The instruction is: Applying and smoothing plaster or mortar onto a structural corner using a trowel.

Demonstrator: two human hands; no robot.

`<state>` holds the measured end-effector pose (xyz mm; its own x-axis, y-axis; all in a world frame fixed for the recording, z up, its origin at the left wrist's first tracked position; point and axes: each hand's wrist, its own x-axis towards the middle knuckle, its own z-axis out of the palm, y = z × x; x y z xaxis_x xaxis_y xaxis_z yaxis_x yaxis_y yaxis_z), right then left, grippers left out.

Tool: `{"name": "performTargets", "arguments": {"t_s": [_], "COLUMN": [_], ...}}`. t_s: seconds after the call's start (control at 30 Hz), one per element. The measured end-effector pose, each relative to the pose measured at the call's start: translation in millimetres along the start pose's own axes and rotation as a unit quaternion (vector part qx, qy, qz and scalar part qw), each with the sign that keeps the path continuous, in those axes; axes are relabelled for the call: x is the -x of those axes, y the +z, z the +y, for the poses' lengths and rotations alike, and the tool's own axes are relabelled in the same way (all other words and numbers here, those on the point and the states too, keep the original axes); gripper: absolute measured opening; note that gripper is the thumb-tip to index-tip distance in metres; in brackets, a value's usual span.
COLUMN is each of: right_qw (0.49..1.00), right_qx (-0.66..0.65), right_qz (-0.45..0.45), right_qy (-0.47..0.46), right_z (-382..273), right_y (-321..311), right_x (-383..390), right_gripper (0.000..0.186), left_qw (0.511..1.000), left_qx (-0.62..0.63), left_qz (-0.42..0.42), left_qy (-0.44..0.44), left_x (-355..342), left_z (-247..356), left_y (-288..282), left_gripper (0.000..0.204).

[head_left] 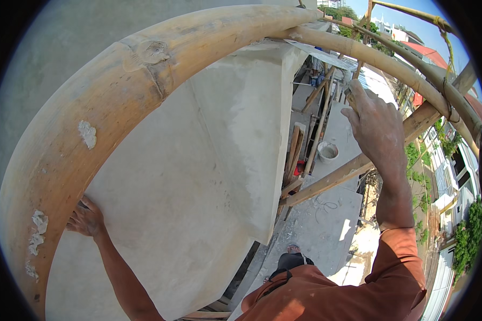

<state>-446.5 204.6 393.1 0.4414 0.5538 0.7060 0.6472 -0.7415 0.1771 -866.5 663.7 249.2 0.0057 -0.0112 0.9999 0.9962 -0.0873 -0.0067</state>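
Observation:
My left hand point(85, 216) rests with spread fingers on the pale plastered surface point(160, 198), partly hidden behind the thick curving bamboo pole point(139, 64) that crosses the upper left of the head view. Dried lumps of plaster point(87, 134) stick to that pole. My right hand point(375, 123) is raised at the right, below a thinner bamboo pole point(391, 63), with fingers closed round a small brownish thing at their tips; I cannot make out what it is. The plastered surface has a sharp vertical edge near the middle of the view.
A diagonal wooden beam point(326, 182) crosses beneath my right arm. On the lower grey platform point(332, 224) are a pale bucket point(328, 151), boards point(294, 155) and loose wire. Another person point(315, 75) is further along among poles. A street, roofs and trees lie far below right.

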Motion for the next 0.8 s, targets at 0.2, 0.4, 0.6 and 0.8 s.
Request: {"name": "performTargets", "arguments": {"t_s": [0.2, 0.4, 0.6, 0.8], "right_qw": [0.999, 0.983, 0.970, 0.941], "right_qx": [-0.037, -0.016, -0.030, -0.043], "right_qz": [-0.030, 0.078, 0.089, 0.182], "right_qy": [-0.016, -0.164, -0.222, -0.283], "right_z": [-3, -57, -117, -145], "right_y": [28, 64, 89, 112], "right_x": [-34, -97, -144, -164], "right_gripper": [0.049, 0.034, 0.018, 0.013], "left_qw": [1.000, 1.000, 0.998, 0.999], "left_qx": [0.004, 0.020, 0.047, 0.042], "left_qz": [0.024, 0.009, 0.032, 0.008], "left_qy": [0.017, 0.011, 0.009, 0.007], "left_x": [4, -6, -11, -9], "left_z": [2, 10, 12, 5], "left_y": [3, -5, -10, -6], "left_gripper": [0.056, 0.057, 0.056, 0.056]}}
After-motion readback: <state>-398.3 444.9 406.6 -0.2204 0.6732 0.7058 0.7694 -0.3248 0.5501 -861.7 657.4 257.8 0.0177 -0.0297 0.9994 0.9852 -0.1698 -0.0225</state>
